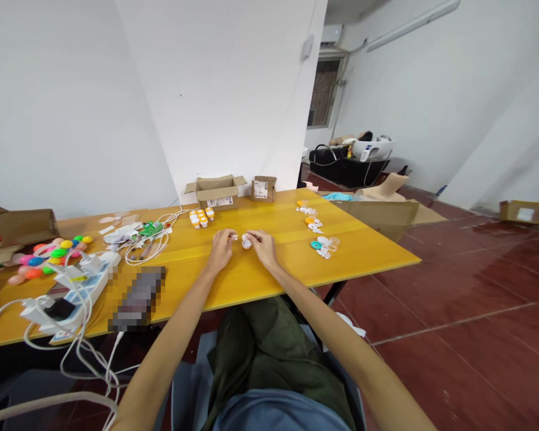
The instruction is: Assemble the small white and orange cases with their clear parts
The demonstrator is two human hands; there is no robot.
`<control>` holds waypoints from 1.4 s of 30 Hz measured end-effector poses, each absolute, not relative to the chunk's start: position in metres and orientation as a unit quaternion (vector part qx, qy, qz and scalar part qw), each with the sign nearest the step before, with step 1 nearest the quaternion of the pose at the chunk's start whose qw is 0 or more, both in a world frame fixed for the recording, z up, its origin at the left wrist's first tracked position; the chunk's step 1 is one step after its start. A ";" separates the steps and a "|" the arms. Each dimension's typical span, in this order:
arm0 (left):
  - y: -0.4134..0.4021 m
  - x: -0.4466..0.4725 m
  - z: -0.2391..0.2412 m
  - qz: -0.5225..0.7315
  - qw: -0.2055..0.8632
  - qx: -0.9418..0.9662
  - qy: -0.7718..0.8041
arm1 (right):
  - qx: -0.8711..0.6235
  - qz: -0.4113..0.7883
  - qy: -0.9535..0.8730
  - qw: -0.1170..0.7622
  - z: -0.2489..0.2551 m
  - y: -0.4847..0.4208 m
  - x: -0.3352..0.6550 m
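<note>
Over the middle of the table (278,224), my left hand (221,246) pinches a small white plastic part (235,237) between thumb and fingers. Close by, my right hand (264,246) is closed at the fingertips on another small white plastic part (245,237). Just under it is a small round clear-and-white cup (247,245); whether the right fingers touch it I cannot tell. Farther back, several small white containers with orange lids (200,218) stand together. Off to the right lie loose white and clear parts with a teal disc (316,245), and orange pieces (309,221).
Two cardboard boxes, an open one (218,193) and a smaller one (264,189), stand against the wall. On the left are a power strip (90,287), cables, a blurred-out phone (139,297) and colourful balls (59,252). A large carton (381,216) adjoins the table's right edge.
</note>
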State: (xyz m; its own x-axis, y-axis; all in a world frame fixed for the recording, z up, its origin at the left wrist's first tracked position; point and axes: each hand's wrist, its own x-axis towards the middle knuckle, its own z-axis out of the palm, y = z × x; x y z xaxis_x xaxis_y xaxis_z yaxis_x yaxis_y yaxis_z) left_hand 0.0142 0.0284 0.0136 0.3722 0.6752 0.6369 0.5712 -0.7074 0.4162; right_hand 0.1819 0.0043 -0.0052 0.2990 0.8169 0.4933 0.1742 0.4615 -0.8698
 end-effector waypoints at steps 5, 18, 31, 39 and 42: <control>0.026 0.021 0.015 0.456 0.128 0.814 0.337 | -0.452 0.269 -0.530 0.665 -0.007 0.006 0.183; 0.023 0.022 0.018 0.463 0.131 0.812 0.331 | -0.426 0.354 -0.505 0.662 -0.010 0.011 0.179; 0.021 0.024 0.018 0.465 0.164 0.807 0.324 | -0.382 0.415 -0.495 0.662 -0.004 0.006 0.177; 0.021 0.026 0.017 0.487 0.186 0.797 0.306 | -0.377 0.425 -0.488 0.662 -0.002 0.005 0.179; 0.022 0.026 0.015 0.495 0.193 0.792 0.302 | -0.378 0.431 -0.489 0.657 -0.002 0.005 0.179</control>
